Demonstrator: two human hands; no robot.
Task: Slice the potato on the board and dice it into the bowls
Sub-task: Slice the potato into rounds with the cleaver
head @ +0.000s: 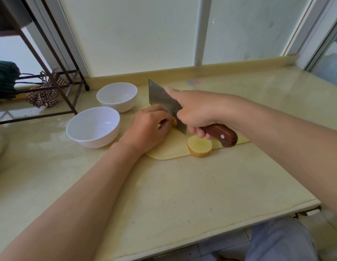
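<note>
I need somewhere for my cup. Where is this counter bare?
Bare: the pale yellow countertop between the thin yellow cutting board and the front edge, and beyond the right hand toward the window ledge. Crowded: the board, with the left hand, potato pieces, steel cleaver, and two white bowls beside it.

Under the fingers [200,133] of the right hand [197,113], the cleaver handle [223,135] is polished reddish wood with a small metal rivet. Beyond them the blade [160,98] is dull, brushed steel. Just below those fingers, the potato half [199,146] has a smooth, moist cut face and rough tan skin. The board [169,151] looks like matt plastic. Left of the fingers, the near bowl [92,142] and far bowl [118,107] are glossy white. The table [163,194] is shiny and speckled.
</note>
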